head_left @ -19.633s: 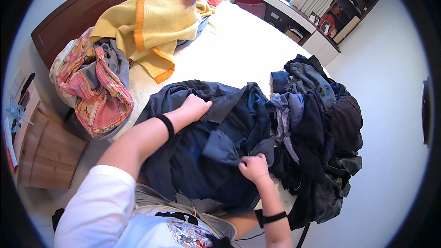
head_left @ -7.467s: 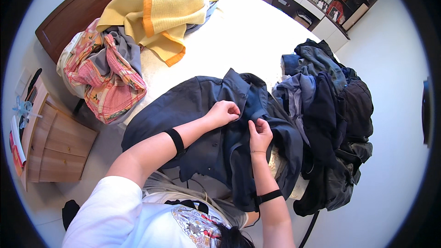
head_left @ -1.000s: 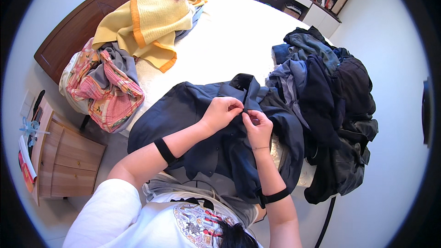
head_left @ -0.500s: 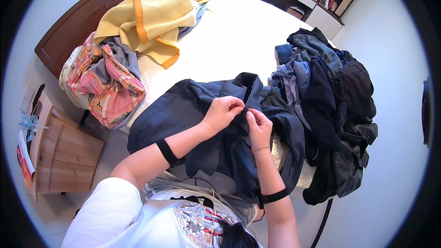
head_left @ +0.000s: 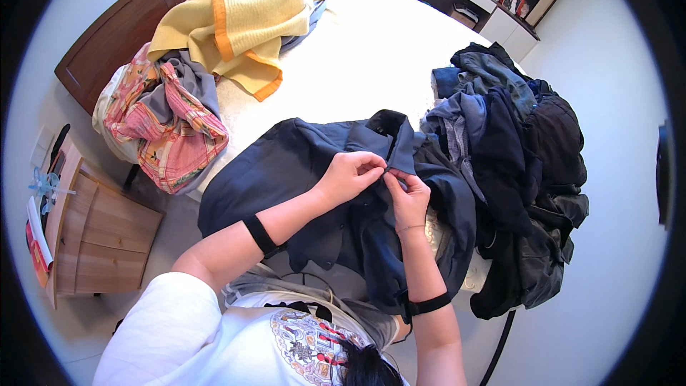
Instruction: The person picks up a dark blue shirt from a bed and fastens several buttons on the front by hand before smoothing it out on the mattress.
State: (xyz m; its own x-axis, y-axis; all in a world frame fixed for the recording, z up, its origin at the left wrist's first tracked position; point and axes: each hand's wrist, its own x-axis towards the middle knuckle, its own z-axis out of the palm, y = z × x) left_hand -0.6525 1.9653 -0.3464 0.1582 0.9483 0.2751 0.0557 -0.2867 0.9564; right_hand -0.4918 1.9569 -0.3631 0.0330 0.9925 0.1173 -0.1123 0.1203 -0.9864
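Observation:
A dark navy collared shirt (head_left: 293,164) lies spread over the near edge of the bed, its collar pointing away from me. Just below the collar, my left hand (head_left: 352,177) pinches the front edge of the shirt. Close against it, my right hand (head_left: 409,196) grips the other front edge between thumb and fingers. The fingertips of both hands almost meet there. Whether a button sits between them is too small to make out. One sleeve and the lower front hang toward my lap.
The white bed (head_left: 357,50) holds a heap of dark clothes (head_left: 514,150) at right. A yellow blanket (head_left: 246,21) and pink plaid bedding (head_left: 171,129) are piled at left by the wooden headboard (head_left: 121,36). A wooden bedside cabinet (head_left: 107,236) stands at near left.
Both hands stay at the collar and have shifted very slightly right. The right-hand collar flap now lies more folded down over the front. My right fingers have turned a little.

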